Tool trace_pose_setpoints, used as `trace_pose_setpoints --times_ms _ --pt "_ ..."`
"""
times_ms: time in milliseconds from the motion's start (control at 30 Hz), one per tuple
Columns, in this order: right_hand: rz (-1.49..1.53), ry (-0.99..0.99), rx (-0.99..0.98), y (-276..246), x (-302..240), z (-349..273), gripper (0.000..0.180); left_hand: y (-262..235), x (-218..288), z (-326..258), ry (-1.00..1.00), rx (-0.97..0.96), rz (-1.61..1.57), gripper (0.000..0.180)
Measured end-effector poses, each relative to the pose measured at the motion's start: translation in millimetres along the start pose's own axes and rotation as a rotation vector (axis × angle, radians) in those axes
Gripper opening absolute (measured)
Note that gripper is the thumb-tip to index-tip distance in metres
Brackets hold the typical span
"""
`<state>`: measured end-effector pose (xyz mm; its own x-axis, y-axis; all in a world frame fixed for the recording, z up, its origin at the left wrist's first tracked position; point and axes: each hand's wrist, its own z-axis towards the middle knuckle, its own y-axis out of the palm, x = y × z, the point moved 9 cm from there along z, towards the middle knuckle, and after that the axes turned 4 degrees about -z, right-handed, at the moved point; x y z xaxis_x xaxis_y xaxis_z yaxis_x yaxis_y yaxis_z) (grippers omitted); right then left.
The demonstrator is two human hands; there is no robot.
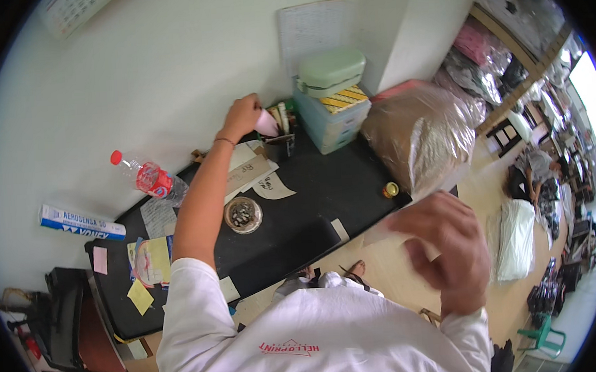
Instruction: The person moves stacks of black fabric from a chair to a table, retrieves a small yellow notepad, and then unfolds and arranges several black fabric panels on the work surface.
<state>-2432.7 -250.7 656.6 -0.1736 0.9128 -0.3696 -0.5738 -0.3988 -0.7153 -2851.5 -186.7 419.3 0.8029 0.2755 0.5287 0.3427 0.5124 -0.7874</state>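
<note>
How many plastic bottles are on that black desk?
1. A clear bottle with a red cap lies tilted at the desk's far left edge, against the wall, left of the outstretched left arm. Others could be hidden behind the arm or the clutter by the left hand.

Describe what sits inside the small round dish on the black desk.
The round dish holds a heap of small dark and silvery bits, too small to identify. Its bottom is covered by them.
</note>
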Motion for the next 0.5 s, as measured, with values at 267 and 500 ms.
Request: trace_pose_setpoints --times_ms 267,500 --pt "0.25 -0.216 0.093 -18.7 -69.7 37.8 0.018 -86.3 26.5 -14.7 -0.059 0.149 -0.059 0.016" --pt "0.258 0.304 0.246 55.9 93.7 18.1 0.059 -119.9 81.0 -64.4 -0.107 0.268 -0.578 0.012"
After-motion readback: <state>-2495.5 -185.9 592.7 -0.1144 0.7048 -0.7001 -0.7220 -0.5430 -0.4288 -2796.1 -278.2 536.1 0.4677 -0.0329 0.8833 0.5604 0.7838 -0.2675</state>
